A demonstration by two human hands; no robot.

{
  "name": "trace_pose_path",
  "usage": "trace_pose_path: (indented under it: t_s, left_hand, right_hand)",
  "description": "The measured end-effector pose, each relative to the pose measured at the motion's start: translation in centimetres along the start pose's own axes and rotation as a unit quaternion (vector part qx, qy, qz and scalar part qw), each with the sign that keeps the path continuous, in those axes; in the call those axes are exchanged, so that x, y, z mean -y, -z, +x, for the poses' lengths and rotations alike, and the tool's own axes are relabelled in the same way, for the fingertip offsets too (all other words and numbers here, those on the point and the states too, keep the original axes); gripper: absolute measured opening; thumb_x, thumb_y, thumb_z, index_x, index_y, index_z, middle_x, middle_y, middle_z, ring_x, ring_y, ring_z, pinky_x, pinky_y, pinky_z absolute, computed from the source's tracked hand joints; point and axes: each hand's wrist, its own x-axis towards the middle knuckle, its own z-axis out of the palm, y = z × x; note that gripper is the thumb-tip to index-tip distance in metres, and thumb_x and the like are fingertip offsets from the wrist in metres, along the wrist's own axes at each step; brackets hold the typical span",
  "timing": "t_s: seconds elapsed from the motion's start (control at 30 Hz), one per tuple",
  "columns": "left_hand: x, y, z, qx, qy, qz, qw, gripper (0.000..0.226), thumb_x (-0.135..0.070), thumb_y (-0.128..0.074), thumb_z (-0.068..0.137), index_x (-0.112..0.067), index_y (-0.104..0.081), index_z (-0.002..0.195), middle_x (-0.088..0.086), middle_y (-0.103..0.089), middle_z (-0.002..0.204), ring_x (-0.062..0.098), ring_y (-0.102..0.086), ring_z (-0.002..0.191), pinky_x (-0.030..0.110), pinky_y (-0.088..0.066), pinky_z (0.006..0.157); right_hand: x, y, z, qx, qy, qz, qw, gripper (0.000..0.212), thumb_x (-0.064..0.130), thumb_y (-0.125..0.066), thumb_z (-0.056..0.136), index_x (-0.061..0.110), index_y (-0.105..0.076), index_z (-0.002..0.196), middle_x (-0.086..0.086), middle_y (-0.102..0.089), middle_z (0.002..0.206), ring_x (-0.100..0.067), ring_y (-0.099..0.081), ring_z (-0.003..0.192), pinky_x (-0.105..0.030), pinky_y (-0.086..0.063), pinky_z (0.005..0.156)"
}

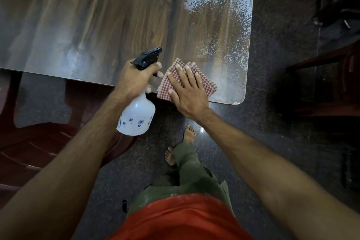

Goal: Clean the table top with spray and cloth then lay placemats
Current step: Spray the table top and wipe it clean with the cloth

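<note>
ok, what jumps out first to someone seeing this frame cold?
The two hands at the table's near edge: the right hand pressing flat on a red checked cloth, the left hand gripping a white spray bottle. Beyond them, white powdery residue still covers the tabletop's far and right sides.

The wood-grain table top (pixel 101 31), dusty white along its far and right edges, carries a folded red-and-white checked cloth (pixel 204 82) flat at its near right corner, just beside a white spray bottle (pixel 137 118) with black trigger head, held tilted over the near edge.
</note>
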Motion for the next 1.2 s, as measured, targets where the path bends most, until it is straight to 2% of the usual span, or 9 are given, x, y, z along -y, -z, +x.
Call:
trace_pose_path:
  t_s: [0.1,0.2,0.3,0.4,0.53,0.67,0.8,1.0,1.2]
  left_hand:
    - [-0.3,0.3,0.2,-0.004,0.0,-0.011,1.0,0.024,-0.026,-0.062,0.096,-0.01,-0.066,0.113,0.008,-0.076,0.094,0.014,-0.046,0.039,0.033,-0.05,0.058]
    - [-0.4,0.9,0.4,-0.016,-0.005,-0.028,0.999,0.023,-0.022,-0.062,0.096,-0.006,-0.066,0.112,0.012,-0.075,0.095,0.014,-0.044,0.039,0.019,-0.045,0.046]
    - [-0.1,1.4,0.6,-0.014,-0.014,-0.023,1.0,0.027,-0.024,-0.061,0.097,-0.005,-0.065,0.116,0.01,-0.075,0.095,0.016,-0.045,0.04,0.017,-0.045,0.047]
    - [0.1,1.5,0.9,-0.008,-0.016,-0.013,1.0,0.028,-0.027,-0.061,0.096,-0.007,-0.065,0.116,0.007,-0.075,0.095,0.015,-0.047,0.041,0.018,-0.046,0.048]
    - [-0.6,1.0,1.3,-0.001,-0.026,-0.008,1.0,0.026,-0.026,-0.061,0.096,-0.007,-0.065,0.112,0.006,-0.076,0.094,0.014,-0.047,0.039,0.019,-0.045,0.047]
    - [-1.8,0.2,1.9,0.009,-0.016,-0.018,1.0,0.026,-0.027,-0.062,0.095,-0.007,-0.066,0.11,0.005,-0.076,0.096,0.015,-0.046,0.038,0.026,-0.048,0.047]
    - [-2.1,-0.1,2.5,0.019,-0.026,-0.01,0.999,0.023,-0.03,-0.063,0.093,-0.011,-0.067,0.106,0.004,-0.076,0.093,0.019,-0.046,0.04,0.03,-0.043,0.054]
    - [-2.3,-0.6,2.9,0.017,-0.026,-0.009,0.999,0.023,-0.029,-0.064,0.093,-0.012,-0.067,0.107,0.003,-0.077,0.091,0.018,-0.046,0.039,0.027,-0.042,0.053]
    - [-3.1,-1.1,4.1,0.014,-0.023,-0.015,1.0,0.023,-0.028,-0.064,0.093,-0.012,-0.067,0.108,0.003,-0.076,0.091,0.017,-0.047,0.039,0.026,-0.042,0.051]
  right_hand:
    - [-2.8,0.1,-2.4,-0.005,-0.003,0.017,1.0,0.058,0.051,-0.017,0.103,0.029,-0.021,0.157,-0.005,-0.012,0.166,-0.026,-0.006,0.153,-0.047,-0.006,0.124]
    - [-6.7,0.8,-3.7,0.011,-0.076,0.023,0.997,0.058,0.051,-0.014,0.104,0.031,-0.007,0.158,-0.003,0.001,0.166,-0.022,0.004,0.153,-0.044,0.006,0.123]
    - [-9.2,2.0,-2.2,-0.018,-0.156,0.036,0.987,0.063,0.049,-0.015,0.1,0.026,-0.012,0.159,-0.007,-0.005,0.167,-0.026,-0.001,0.153,-0.044,0.005,0.122]
    - [-7.9,2.4,1.3,-0.025,-0.203,0.039,0.978,0.07,0.053,-0.013,0.097,0.022,-0.012,0.159,-0.013,-0.004,0.166,-0.032,-0.001,0.153,-0.052,0.002,0.123]
    - [-4.4,1.7,2.1,-0.004,-0.133,0.035,0.99,0.071,0.06,-0.013,0.098,0.025,-0.01,0.159,-0.01,-0.001,0.167,-0.031,0.001,0.153,-0.052,0.001,0.123]
    - [-5.9,1.1,-1.6,-0.008,-0.102,0.033,0.994,0.066,0.059,-0.016,0.1,0.03,-0.013,0.159,-0.003,-0.005,0.167,-0.024,0.0,0.154,-0.048,-0.002,0.124]
    - [-10.0,1.6,-3.0,-0.006,-0.161,0.025,0.987,0.065,0.058,-0.014,0.1,0.03,-0.006,0.159,-0.004,0.002,0.167,-0.023,0.005,0.153,-0.043,0.008,0.122]
    - [-12.4,3.3,2.6,-0.027,-0.243,0.045,0.969,0.07,0.058,-0.019,0.1,0.023,-0.009,0.16,-0.011,0.0,0.167,-0.031,0.004,0.153,-0.05,0.004,0.123]
    - [-6.7,2.7,3.5,0.0,-0.104,0.02,0.994,0.069,0.061,-0.015,0.1,0.028,-0.005,0.159,-0.007,0.004,0.167,-0.028,0.006,0.153,-0.046,0.007,0.121]
